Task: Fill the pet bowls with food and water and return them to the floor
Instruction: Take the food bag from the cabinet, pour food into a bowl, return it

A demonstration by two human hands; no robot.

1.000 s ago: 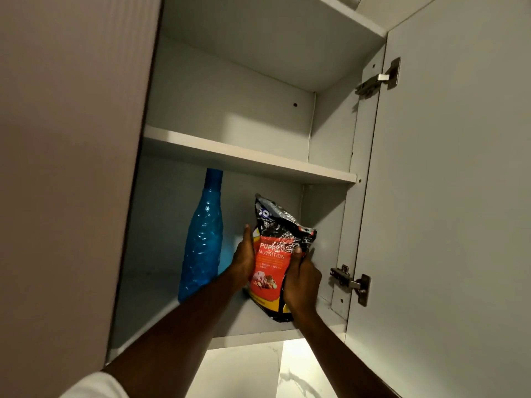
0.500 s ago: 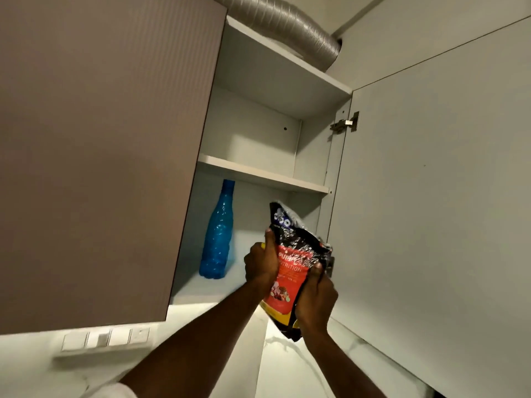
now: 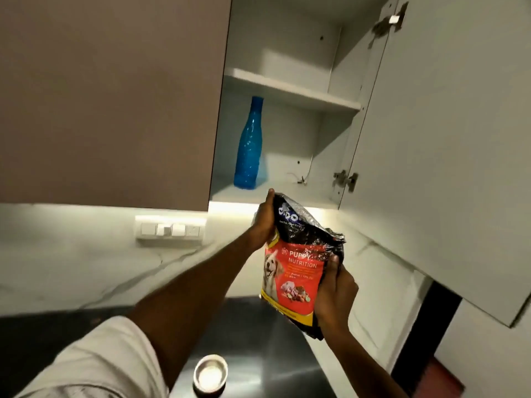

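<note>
A black and red puppy food bag (image 3: 296,265) hangs in the air below the open wall cabinet, held between both hands. My left hand (image 3: 263,221) grips its upper left edge. My right hand (image 3: 334,291) grips its lower right side. A small metal bowl (image 3: 210,376) stands on the dark countertop (image 3: 267,354) below my left forearm. A blue plastic bottle (image 3: 248,145) stands upright on the cabinet's lower shelf.
The cabinet door (image 3: 448,139) is swung open on the right, close to the bag. A shut brown cabinet front (image 3: 109,96) fills the upper left. A white switch plate (image 3: 169,230) sits on the marble backsplash.
Both hands have brought the bag down and out of the cabinet, from the lower shelf to below it. The view has tilted down, showing the countertop and bowl.
</note>
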